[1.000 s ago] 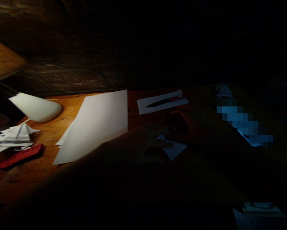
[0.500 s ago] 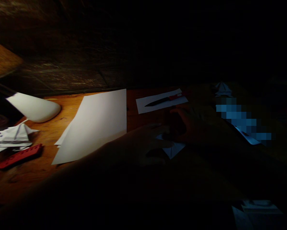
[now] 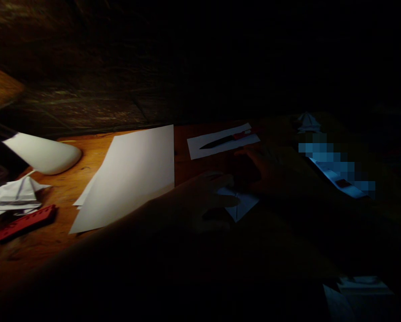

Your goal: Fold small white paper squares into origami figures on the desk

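A small folded white paper [image 3: 242,208] with a crease down its middle lies flat on the dark part of the table. My left hand [image 3: 212,199] rests over its left side, fingers spread, one stretched across the paper. Beyond the paper's upper right edge is my right hand [image 3: 267,172], mostly in shadow. One of its fingers points left, apart from the rest; the thumb side is too dark to make out. Just behind the hands, a knife [image 3: 217,142] with a dark blade and red handle lies on a white paper strip [image 3: 195,150].
Large white sheets [image 3: 136,174] lie left of the hands. Farther left are a white lamp base [image 3: 49,154], crumpled folded paper [image 3: 17,194] and a red slotted handle-like object [image 3: 26,222]. A lit, blurred-out device [image 3: 334,163] and a folded paper shape [image 3: 308,123] sit right.
My right hand has shifted slightly away from the small paper, showing more of its top and right side. My left hand stays over it. The view has moved slightly.
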`<state>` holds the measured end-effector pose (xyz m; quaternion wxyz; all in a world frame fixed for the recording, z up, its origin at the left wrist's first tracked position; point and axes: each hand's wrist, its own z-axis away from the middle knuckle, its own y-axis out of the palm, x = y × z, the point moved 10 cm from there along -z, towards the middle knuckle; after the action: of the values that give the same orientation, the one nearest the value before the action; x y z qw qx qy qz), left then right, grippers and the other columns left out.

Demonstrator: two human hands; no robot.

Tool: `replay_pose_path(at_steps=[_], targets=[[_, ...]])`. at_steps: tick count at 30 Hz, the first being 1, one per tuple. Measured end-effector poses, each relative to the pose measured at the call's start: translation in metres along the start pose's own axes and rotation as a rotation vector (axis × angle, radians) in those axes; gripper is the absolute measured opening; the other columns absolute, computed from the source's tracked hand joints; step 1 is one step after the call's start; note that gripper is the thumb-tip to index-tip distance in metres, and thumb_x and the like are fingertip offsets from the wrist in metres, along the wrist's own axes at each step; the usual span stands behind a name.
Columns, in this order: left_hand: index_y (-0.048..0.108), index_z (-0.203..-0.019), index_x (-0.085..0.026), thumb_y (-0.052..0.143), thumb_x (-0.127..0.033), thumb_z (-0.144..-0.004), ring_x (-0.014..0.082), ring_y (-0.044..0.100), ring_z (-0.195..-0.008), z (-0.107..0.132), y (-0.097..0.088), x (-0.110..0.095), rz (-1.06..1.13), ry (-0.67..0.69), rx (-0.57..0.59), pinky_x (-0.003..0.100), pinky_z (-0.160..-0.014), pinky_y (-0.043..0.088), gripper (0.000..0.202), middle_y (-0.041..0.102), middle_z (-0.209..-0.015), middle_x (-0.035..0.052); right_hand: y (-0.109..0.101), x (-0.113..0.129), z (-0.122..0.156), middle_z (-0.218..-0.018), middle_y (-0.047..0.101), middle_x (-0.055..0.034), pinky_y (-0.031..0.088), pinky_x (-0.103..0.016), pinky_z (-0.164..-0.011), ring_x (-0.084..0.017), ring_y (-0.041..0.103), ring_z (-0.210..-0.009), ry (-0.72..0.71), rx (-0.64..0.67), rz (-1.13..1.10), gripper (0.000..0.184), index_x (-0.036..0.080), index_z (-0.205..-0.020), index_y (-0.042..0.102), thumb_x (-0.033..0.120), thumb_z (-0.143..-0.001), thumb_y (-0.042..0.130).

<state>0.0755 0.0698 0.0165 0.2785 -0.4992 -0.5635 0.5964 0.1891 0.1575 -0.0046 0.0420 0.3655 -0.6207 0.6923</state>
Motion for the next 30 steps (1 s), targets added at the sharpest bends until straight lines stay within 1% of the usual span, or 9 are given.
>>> replay_pose_path(at_steps=[4, 8, 11, 15, 18, 20, 24, 27, 30], targets=[[0.065, -0.131, -0.025, 0.069, -0.050, -0.091, 0.0367, 0.055, -0.126, 0.000, -0.002, 0.001, 0.043, -0.005, -0.023, 0.057, -0.107, 0.049, 0.048, 0.054, -0.138, 0.0158, -0.001, -0.003, -0.002, -0.148, 0.048, -0.0140, 0.040, -0.063, -0.112, -0.041, 0.045, -0.138, -0.007, 0.008, -0.038, 0.076, 0.025, -0.139, 0.049, 0.044, -0.070, 0.075], [0.065, -0.130, -0.026, 0.073, -0.044, -0.090, 0.0342, 0.055, -0.125, 0.000, -0.004, 0.004, 0.071, -0.016, -0.046, 0.054, -0.108, 0.048, 0.045, 0.055, -0.137, 0.0137, -0.002, -0.005, -0.003, -0.145, 0.051, -0.0108, 0.040, -0.065, -0.111, -0.042, 0.045, -0.138, -0.008, -0.012, -0.041, 0.072, 0.030, -0.137, 0.050, 0.036, -0.070, 0.074], [0.065, -0.130, -0.026, 0.072, -0.046, -0.090, 0.0343, 0.054, -0.125, 0.000, -0.004, 0.003, 0.063, -0.010, -0.031, 0.053, -0.108, 0.048, 0.045, 0.053, -0.138, 0.0137, -0.001, -0.006, -0.003, -0.145, 0.051, -0.0100, 0.042, -0.066, -0.109, -0.043, 0.046, -0.136, -0.002, -0.005, -0.030, 0.073, 0.033, -0.137, 0.050, 0.029, -0.068, 0.074], [0.066, -0.131, -0.025, 0.070, -0.047, -0.092, 0.0334, 0.055, -0.125, -0.001, -0.003, 0.004, 0.103, -0.045, 0.019, 0.052, -0.108, 0.049, 0.045, 0.054, -0.136, 0.0140, -0.001, -0.006, -0.004, -0.143, 0.053, -0.0102, 0.043, -0.065, -0.106, -0.043, 0.048, -0.134, 0.015, -0.029, -0.015, 0.072, 0.035, -0.138, 0.049, 0.026, -0.070, 0.072], [0.067, -0.131, -0.028, 0.070, -0.048, -0.092, 0.0331, 0.054, -0.128, 0.002, -0.004, 0.007, 0.140, -0.090, 0.027, 0.052, -0.110, 0.048, 0.043, 0.054, -0.136, 0.0131, 0.000, -0.006, -0.004, -0.142, 0.052, -0.0105, 0.043, -0.065, -0.107, -0.041, 0.049, -0.133, 0.013, -0.039, -0.015, 0.069, 0.033, -0.136, 0.049, 0.030, -0.071, 0.072], [0.066, -0.134, -0.031, 0.071, -0.047, -0.092, 0.0347, 0.050, -0.135, 0.005, -0.003, 0.009, 0.132, -0.111, 0.037, 0.055, -0.113, 0.045, 0.045, 0.050, -0.143, 0.0123, 0.001, -0.005, -0.004, -0.145, 0.049, -0.0119, 0.042, -0.064, -0.108, -0.041, 0.047, -0.135, -0.003, -0.033, -0.017, 0.069, 0.029, -0.134, 0.051, 0.037, -0.069, 0.074], [0.062, -0.138, -0.034, 0.074, -0.044, -0.090, 0.0375, 0.043, -0.143, 0.007, -0.003, 0.011, 0.114, -0.114, 0.041, 0.060, -0.116, 0.042, 0.051, 0.042, -0.156, 0.0113, 0.000, -0.002, 0.000, -0.148, 0.046, -0.0138, 0.040, -0.062, -0.111, -0.040, 0.044, -0.138, -0.020, -0.071, -0.013, 0.081, 0.025, -0.137, 0.049, 0.054, -0.068, 0.079], [0.064, -0.136, -0.031, 0.074, -0.046, -0.090, 0.0364, 0.045, -0.142, 0.006, -0.006, 0.009, 0.131, -0.089, 0.034, 0.058, -0.117, 0.042, 0.050, 0.044, -0.155, 0.0120, 0.001, 0.003, 0.003, -0.149, 0.045, -0.0153, 0.037, -0.064, -0.111, -0.042, 0.043, -0.138, -0.012, -0.097, 0.054, 0.088, 0.023, -0.140, 0.047, 0.060, -0.066, 0.079], [0.065, -0.135, -0.031, 0.073, -0.048, -0.090, 0.0368, 0.048, -0.139, 0.004, -0.006, 0.008, 0.123, -0.087, 0.028, 0.059, -0.116, 0.043, 0.048, 0.049, -0.148, 0.0124, 0.003, 0.008, 0.003, -0.150, 0.044, -0.0166, 0.037, -0.066, -0.110, -0.043, 0.043, -0.137, 0.021, -0.089, 0.085, 0.090, 0.022, -0.142, 0.046, 0.058, -0.066, 0.079]])
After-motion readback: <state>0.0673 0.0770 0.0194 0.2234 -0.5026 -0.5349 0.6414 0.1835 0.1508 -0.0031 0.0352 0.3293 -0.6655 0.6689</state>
